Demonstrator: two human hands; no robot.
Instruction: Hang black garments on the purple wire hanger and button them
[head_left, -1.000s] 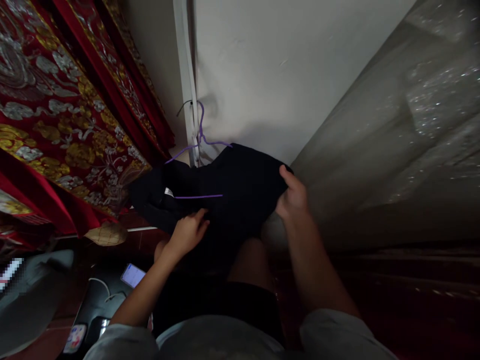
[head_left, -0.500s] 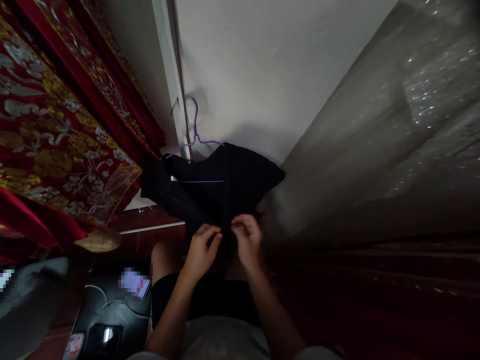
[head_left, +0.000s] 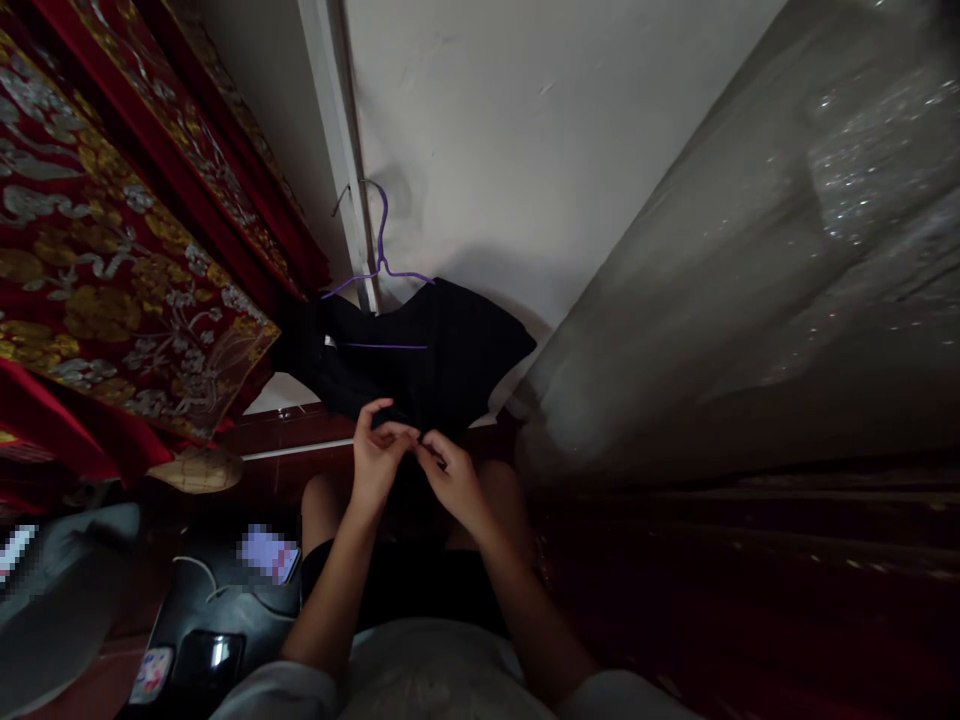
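1. The left hand (head_left: pixel 377 465) and the right hand (head_left: pixel 452 480) meet fingertip to fingertip at the lower front of a dark garment (head_left: pixel 472 350). One finger of the left hand is raised apart from the others. Whether either hand pinches cloth I cannot tell (the fabric there is nearly black).

2. The garment hangs on a thin purple hanger (head_left: pixel 382 235), in front of a pale wall panel (head_left: pixel 525 150) and above the person's knees. The hanger's hook is at a white upright strip (head_left: pixel 326 80), and its lower bar shows across the open neck, close to a small white tag (head_left: pixel 330 342).

3. Judging by its drape, the cloth is light, soft and limp, with little risk of breaking; it probably swings and folds when tugged. The thin hanger looks smooth, so a shoulder could slide off under a hard pull.

4. The front edge seems the best place to hold, lightly, between thumb and fingertip, with the other hand steadying the cloth beside it.

5. Red embroidered cloth (head_left: pixel 112 260) hangs on the left; clear plastic sheeting (head_left: pixel 750 250) covers the right side.
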